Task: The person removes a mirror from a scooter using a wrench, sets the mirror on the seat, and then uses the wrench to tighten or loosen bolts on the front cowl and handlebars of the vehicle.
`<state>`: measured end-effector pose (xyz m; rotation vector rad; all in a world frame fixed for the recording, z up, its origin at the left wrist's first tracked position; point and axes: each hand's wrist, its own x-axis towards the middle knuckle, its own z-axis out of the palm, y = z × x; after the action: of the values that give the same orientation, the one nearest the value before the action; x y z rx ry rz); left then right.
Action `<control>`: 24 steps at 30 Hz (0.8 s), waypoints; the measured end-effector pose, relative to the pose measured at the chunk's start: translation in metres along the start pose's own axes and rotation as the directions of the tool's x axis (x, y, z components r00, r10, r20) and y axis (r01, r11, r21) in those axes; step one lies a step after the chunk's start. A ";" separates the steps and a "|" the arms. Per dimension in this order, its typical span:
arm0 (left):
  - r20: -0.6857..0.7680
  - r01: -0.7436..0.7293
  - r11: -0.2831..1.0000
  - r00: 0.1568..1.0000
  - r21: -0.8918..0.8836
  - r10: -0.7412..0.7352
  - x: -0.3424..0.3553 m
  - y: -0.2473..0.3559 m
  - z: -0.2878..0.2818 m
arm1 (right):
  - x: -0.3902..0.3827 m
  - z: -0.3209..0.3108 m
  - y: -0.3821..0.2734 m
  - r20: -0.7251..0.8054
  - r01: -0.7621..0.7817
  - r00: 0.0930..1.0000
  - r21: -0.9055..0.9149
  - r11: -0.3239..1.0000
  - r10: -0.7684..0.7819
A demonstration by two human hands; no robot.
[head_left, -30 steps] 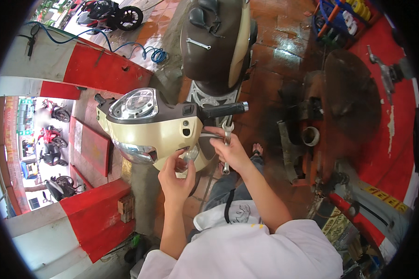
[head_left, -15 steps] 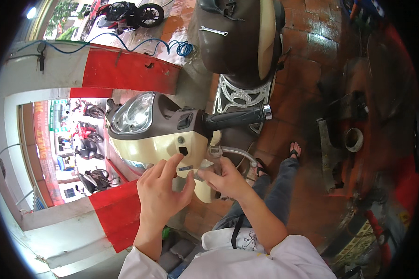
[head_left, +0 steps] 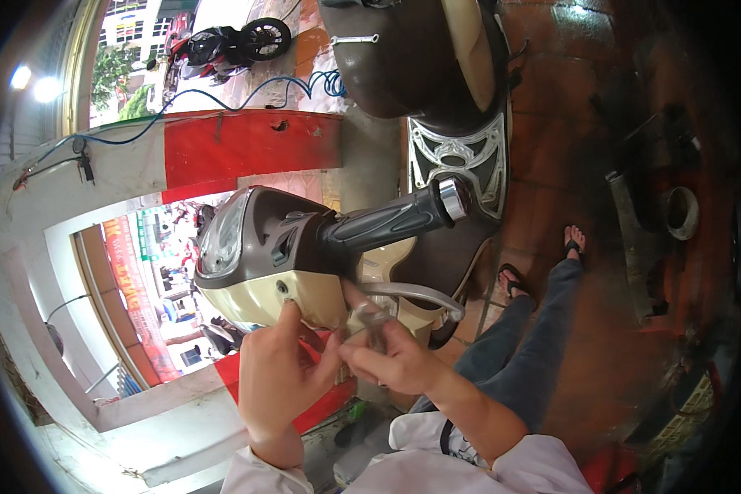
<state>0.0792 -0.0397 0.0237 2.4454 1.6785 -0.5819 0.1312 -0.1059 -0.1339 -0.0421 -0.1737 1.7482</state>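
The cream and brown scooter front cover [head_left: 305, 288] is right in front of my hands, with a small dark round knob on its side. My left hand [head_left: 278, 375] has its index fingertip against the cover just below that knob. Its thumb stands apart from the index finger and reaches toward my right fingertips; the other fingers are partly hidden. My right hand [head_left: 399, 361] is closed in a pinch on a small clear plastic piece [head_left: 372, 316], below the silver brake lever [head_left: 416, 293]. Its exact kind is unclear. Above the lever juts the black handlebar grip [head_left: 387, 218].
The scooter's brown rear body [head_left: 403, 74] carries an open-ended wrench [head_left: 354, 39]. Its patterned footboard [head_left: 461, 156] lies beyond the grip. A red and white wall ledge [head_left: 247, 148] runs along the left, with a blue hose [head_left: 263, 82]. Loose dark parts [head_left: 634, 247] lie on the right-hand floor.
My view has shifted and come closer to the handlebar. My left index finger now covers the rectangular opening, and my left thumb has moved up to my right fingers. The right hand keeps its pinch.
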 end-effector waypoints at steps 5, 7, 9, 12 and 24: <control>0.056 -0.002 1.000 0.998 -0.032 0.003 0.003 -0.005 -0.005 | 0.012 0.008 -0.001 -0.078 0.034 0.994 -0.468 0.883 -0.080; 0.037 -0.005 1.000 0.999 0.025 0.004 0.001 -0.005 -0.005 | 0.009 0.014 -0.022 -0.107 -0.055 0.994 -0.657 0.752 -0.021; 0.023 -0.016 0.996 1.000 0.083 0.014 0.002 -0.002 -0.004 | 0.009 0.015 -0.028 -0.125 -0.064 0.991 -0.781 0.621 -0.055; -0.035 -0.104 0.995 0.994 0.010 0.104 0.006 -0.009 0.003 | 0.014 0.016 -0.036 -0.166 -0.117 0.984 -0.875 0.469 -0.065; -0.148 -0.204 0.979 0.968 0.005 0.202 -0.002 -0.032 0.013 | 0.023 0.036 -0.051 -0.268 -0.268 0.963 -0.963 0.007 0.010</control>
<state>0.0460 -0.0334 0.0157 2.6682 1.4467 -0.3726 0.1723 -0.0776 -0.0899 -1.3782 -1.3536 1.4053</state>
